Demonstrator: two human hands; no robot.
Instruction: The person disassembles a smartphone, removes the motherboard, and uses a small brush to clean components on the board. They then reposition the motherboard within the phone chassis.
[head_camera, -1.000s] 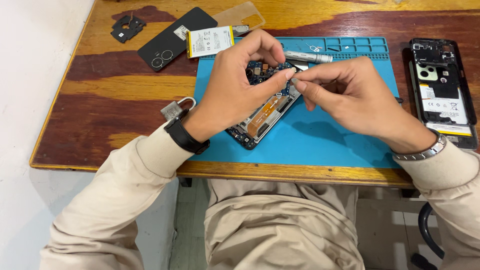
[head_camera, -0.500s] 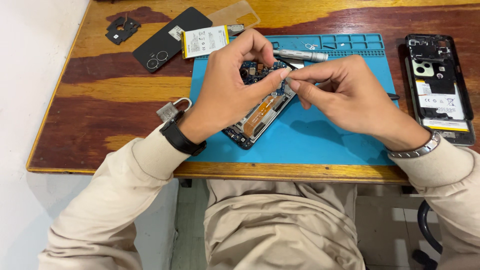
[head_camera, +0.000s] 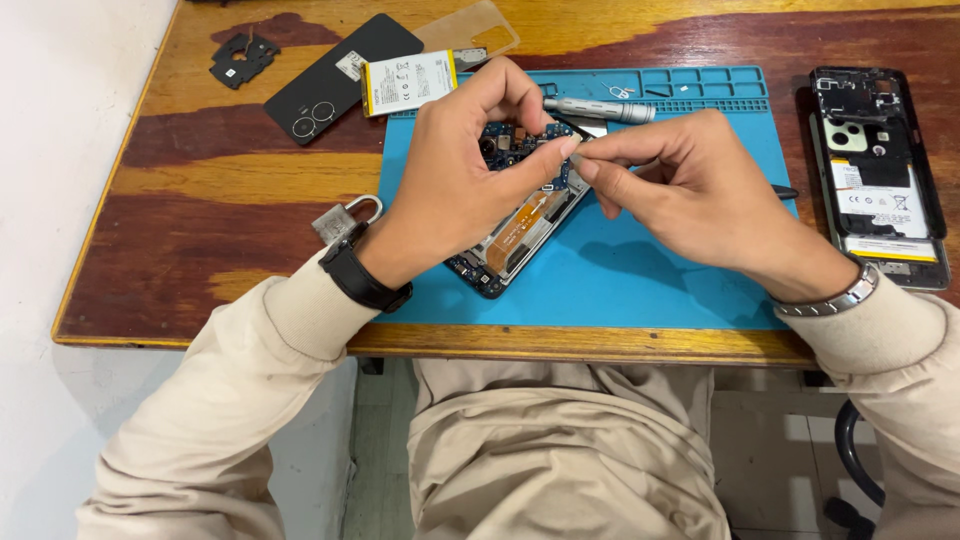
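An opened phone (head_camera: 522, 232) with its boards and an orange flex cable showing lies tilted on a blue work mat (head_camera: 650, 290). My left hand (head_camera: 465, 175) arches over the phone's upper half, fingertips pressed on its top edge. My right hand (head_camera: 690, 190) comes in from the right. Its thumb and forefinger are pinched together right against my left fingertips. A thin dark tool (head_camera: 785, 192) pokes out behind the right hand. What sits between the pinched fingertips is too small to tell.
A silver screwdriver (head_camera: 600, 108) lies at the mat's far edge. A battery (head_camera: 410, 82), a black back cover (head_camera: 335, 80), a clear case (head_camera: 480, 28) and a small black part (head_camera: 243, 55) lie at the back left. A padlock (head_camera: 340, 220) rests by my left wrist. A second opened phone (head_camera: 878, 170) lies on the right.
Both hands stay over the opened phone, with only small finger movements. The view has shifted slightly.
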